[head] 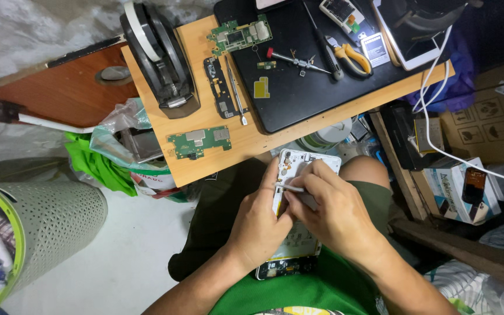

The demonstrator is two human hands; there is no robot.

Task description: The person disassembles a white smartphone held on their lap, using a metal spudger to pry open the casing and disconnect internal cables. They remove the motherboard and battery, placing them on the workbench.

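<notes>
Slippage looks like the main worry here, watching from beside the bench: the opened white phone (298, 169) sits propped over the person's lap rather than on the wooden board (205, 157), so nothing solid backs it. The left hand (259, 224) is wrapped around the phone's edge, fingers closed on it, while the right hand (333, 210) pinches a thin metal tool (290, 188) whose tip rests inside the exposed frame. A hard push could, I think, skate that tip across the inner parts or into the left thumb, which lies just beside it. The lower end of the phone (281, 267), dark and partly hidden by the wrists, hangs over the green shirt, so a jolt might tip the whole thing to the floor. On the board, 2 green circuit boards (199, 142) (239, 35) lie loose near the edge, and a knee bump could send them off. Screwdrivers (296, 60) and yellow-handled cutters (352, 58) rest on the black mat (298, 93), well apart from the hands.
</notes>
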